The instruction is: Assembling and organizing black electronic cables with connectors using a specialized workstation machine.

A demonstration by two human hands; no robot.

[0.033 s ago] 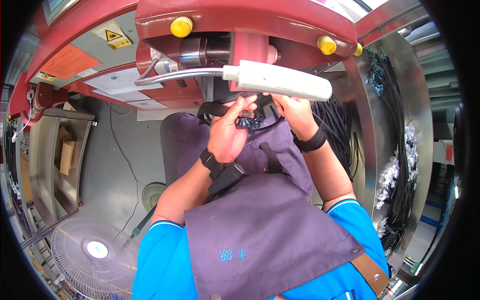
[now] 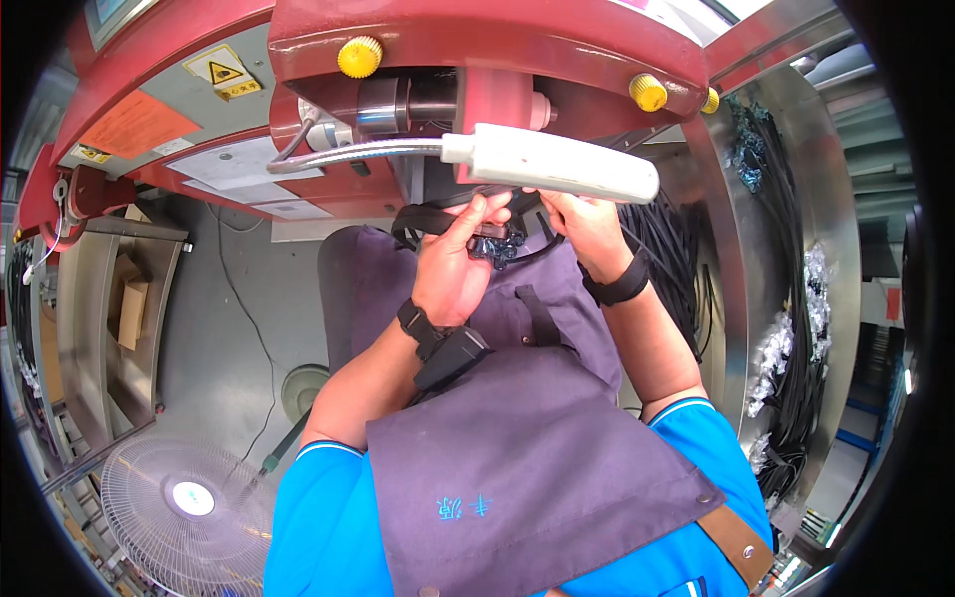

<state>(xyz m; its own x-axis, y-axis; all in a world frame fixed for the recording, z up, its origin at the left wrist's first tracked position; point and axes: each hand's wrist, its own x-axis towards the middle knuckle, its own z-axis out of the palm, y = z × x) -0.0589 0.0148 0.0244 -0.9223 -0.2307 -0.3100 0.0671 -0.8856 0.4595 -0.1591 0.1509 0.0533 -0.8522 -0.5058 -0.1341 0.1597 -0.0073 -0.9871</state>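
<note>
My left hand (image 2: 453, 261) is closed round a black belt (image 2: 422, 219), just below the red machine's wheel (image 2: 487, 98). A dark, plastic-wrapped clump (image 2: 497, 247), perhaps the buckle, hangs by its fingers. My right hand (image 2: 591, 235) pinches the same belt farther right, and its fingertips are partly hidden by a white lamp head (image 2: 562, 164). One loop of the belt bends out left of my left hand, while another stretch curves between the hands above my purple apron (image 2: 517, 438). The lamp hides whether the belt touches the wheel.
The red machine housing (image 2: 497, 40) with yellow knobs (image 2: 360, 57) spans the top. A bendable metal lamp arm (image 2: 368, 149) crosses before it. Several black belts (image 2: 671, 254) hang at the right, beside a metal trough (image 2: 836, 298) holding more. A fan (image 2: 189, 497) stands lower left.
</note>
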